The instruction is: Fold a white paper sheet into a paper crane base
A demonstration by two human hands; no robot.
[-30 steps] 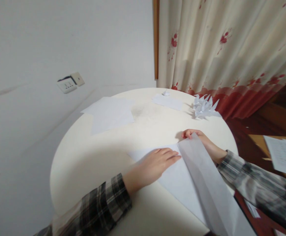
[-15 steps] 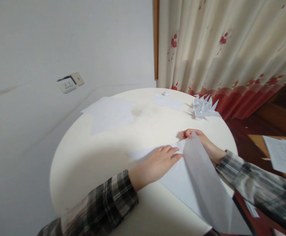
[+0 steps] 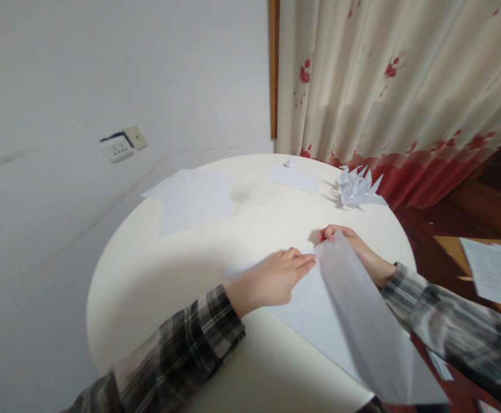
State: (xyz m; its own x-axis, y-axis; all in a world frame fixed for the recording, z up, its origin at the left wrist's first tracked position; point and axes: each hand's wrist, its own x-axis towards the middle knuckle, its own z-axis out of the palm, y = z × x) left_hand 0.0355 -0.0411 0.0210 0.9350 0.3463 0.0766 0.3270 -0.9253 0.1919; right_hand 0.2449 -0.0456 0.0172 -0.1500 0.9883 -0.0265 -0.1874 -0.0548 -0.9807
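Note:
A large white sheet of paper (image 3: pixel 314 312) lies at the near right of the round table, with a raised flap (image 3: pixel 353 298) curving up along its right side. My right hand (image 3: pixel 338 232) is closed on the flap's far corner; part of its fingers is behind the paper. My left hand (image 3: pixel 278 275) rests on the sheet just left of the flap, holding nothing, its fingers stretched out and close together, tips by the base of the flap. The sheet's near end hangs past the table edge.
Flat white sheets (image 3: pixel 194 201) lie at the table's (image 3: pixel 147 298) back left. A smaller paper piece (image 3: pixel 295 179) and a small folded paper (image 3: pixel 290 163) are at the back. Pointed folded paper shapes (image 3: pixel 357 186) cluster back right. Written sheets (image 3: pixel 493 272) lie off the table at right.
My left hand has shifted slightly up and away, its fingers drawn closer together. My right hand stays at the corner. The flap's near end has risen a little and moved right.

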